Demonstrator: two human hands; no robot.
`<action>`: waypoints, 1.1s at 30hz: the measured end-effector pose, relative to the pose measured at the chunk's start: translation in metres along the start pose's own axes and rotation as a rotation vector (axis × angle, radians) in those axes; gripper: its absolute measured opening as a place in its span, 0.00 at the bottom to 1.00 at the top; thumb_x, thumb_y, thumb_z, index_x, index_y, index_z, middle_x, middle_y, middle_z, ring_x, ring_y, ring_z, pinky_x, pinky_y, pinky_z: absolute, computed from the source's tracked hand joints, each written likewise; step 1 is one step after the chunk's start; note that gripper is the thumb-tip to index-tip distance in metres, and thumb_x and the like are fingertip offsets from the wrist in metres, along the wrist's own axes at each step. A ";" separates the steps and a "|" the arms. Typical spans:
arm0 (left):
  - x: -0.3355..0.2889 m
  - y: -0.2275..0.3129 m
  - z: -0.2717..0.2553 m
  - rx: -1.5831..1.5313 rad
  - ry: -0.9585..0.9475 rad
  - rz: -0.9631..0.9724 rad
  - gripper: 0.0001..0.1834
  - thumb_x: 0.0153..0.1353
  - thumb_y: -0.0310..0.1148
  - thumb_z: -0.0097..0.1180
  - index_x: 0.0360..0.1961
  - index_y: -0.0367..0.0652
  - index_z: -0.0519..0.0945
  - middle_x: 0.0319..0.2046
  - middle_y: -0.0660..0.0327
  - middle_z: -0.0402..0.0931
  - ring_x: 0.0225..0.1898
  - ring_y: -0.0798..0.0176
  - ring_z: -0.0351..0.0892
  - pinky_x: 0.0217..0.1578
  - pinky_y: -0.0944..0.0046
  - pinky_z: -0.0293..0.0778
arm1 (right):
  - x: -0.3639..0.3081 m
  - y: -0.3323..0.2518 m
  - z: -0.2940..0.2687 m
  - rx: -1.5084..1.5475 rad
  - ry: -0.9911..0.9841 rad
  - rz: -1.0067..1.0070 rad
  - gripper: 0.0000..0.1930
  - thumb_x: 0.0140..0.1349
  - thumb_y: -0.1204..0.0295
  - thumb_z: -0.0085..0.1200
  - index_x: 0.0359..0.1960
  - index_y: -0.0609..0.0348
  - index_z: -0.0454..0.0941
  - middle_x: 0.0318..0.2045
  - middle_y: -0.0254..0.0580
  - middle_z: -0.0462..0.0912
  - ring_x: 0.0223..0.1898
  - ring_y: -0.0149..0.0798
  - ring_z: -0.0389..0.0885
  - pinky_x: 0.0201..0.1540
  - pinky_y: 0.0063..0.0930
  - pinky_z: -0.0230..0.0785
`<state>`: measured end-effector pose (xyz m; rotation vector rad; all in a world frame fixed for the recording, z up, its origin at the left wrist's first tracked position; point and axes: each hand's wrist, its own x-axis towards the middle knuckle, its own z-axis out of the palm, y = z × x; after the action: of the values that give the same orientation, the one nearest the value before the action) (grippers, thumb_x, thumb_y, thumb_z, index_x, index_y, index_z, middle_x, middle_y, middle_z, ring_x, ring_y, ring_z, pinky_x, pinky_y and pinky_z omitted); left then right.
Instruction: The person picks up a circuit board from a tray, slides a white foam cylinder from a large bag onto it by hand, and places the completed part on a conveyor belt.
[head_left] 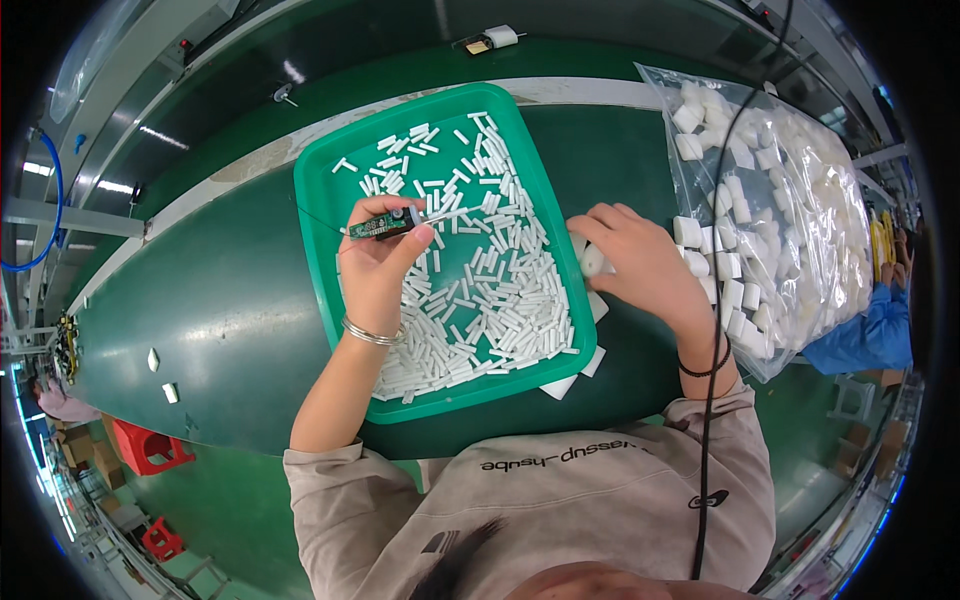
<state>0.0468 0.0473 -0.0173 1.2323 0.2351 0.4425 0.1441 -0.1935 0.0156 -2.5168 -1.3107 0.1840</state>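
My left hand is closed over the green tray, pinching a small electronic assembly between thumb and fingers. The assembly's green circuit board is exposed, and a thin pale tip points right from its silvery end. Beneath it, the green tray holds many short white tubes, heaped thickest toward the near and right sides. Just outside the tray's right rim, my right hand curls its fingers and thumb about a white plastic housing; the fingers partly cover it.
A clear plastic bag of white housings lies at the right, some spilling from its near-left side. White pieces rest by the tray's near right corner. A black cable hangs before my right arm. A small white-bodied device stands beyond the table.
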 end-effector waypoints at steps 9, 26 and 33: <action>-0.010 0.004 0.004 -0.015 -0.055 -0.043 0.17 0.44 0.17 0.59 0.35 0.39 0.70 0.37 0.57 0.73 0.35 0.69 0.73 0.36 0.72 0.72 | 0.012 -0.002 -0.018 0.098 0.212 0.078 0.12 0.46 0.74 0.56 0.31 0.58 0.66 0.24 0.40 0.72 0.24 0.39 0.72 0.26 0.27 0.63; -0.023 0.008 0.013 -0.312 -0.021 -0.066 0.18 0.40 0.16 0.59 0.34 0.41 0.70 0.38 0.58 0.70 0.38 0.66 0.72 0.34 0.69 0.76 | 0.041 -0.074 0.042 1.558 -0.016 0.139 0.19 0.59 0.78 0.45 0.53 0.63 0.62 0.40 0.39 0.76 0.41 0.26 0.73 0.43 0.18 0.64; -0.026 0.001 0.011 -0.075 -0.453 0.132 0.19 0.37 0.20 0.66 0.32 0.40 0.72 0.35 0.58 0.72 0.36 0.64 0.72 0.39 0.66 0.70 | 0.043 -0.075 0.041 1.927 0.322 0.204 0.18 0.62 0.68 0.43 0.52 0.63 0.63 0.44 0.44 0.75 0.44 0.32 0.73 0.47 0.25 0.66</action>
<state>0.0283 0.0262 -0.0146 1.2445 -0.2483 0.2714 0.1004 -0.1090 0.0014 -0.8685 -0.2213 0.6333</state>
